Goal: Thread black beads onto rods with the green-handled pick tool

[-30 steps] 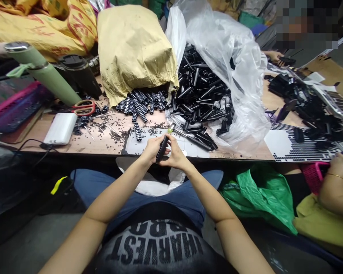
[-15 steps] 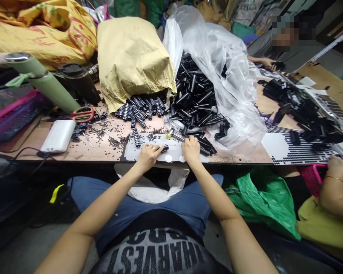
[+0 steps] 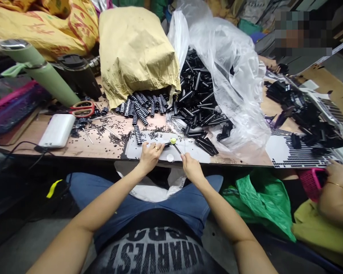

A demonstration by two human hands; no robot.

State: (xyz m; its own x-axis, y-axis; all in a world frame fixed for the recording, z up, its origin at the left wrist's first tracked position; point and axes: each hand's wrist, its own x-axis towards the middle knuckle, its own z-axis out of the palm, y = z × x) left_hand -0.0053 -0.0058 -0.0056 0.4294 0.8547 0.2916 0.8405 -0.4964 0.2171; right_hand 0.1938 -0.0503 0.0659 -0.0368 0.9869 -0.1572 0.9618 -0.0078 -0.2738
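The desk [image 3: 103, 146] carries a clear bag [image 3: 231, 76] of black tubes [image 3: 197, 99]. On a white sheet [image 3: 148, 150] at its near edge, the left hand [image 3: 150, 156] pins a tube [image 3: 163, 145], fingers closed on it. The right hand [image 3: 191, 169] grips a small hammer [image 3: 175, 145], its head at the tube's end.

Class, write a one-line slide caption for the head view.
Left hand pins a small black part to the table while right hand holds a small hammer over it.
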